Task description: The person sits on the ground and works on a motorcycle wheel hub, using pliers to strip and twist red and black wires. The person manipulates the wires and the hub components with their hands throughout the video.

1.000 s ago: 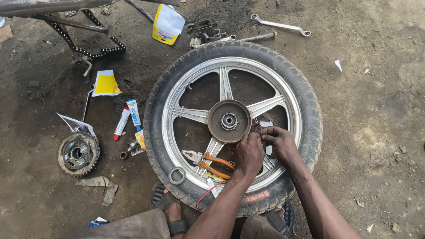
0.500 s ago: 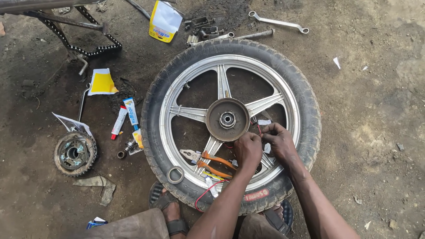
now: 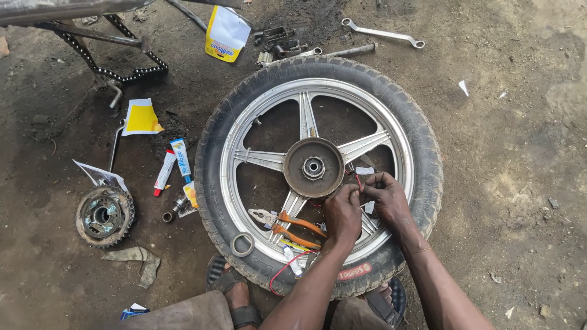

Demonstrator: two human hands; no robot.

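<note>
Your left hand (image 3: 342, 214) and right hand (image 3: 384, 198) pinch a thin red wire (image 3: 356, 178) together, just right of the hub (image 3: 313, 167) of the wheel (image 3: 318, 171), which lies flat on the ground; the wire runs near-to-far; orange-handled pliers (image 3: 286, 225) point left; two white tubes (image 3: 174, 164) lie beyond the rim's left edge; a yellow-white packet (image 3: 225, 32) sits at the far edge.

Far up-left of my hands (image 3: 362, 205) stands a yellow-white pouch (image 3: 225, 32); left lie a yellow carton (image 3: 141, 117) and two white tubes (image 3: 173, 165).
</note>
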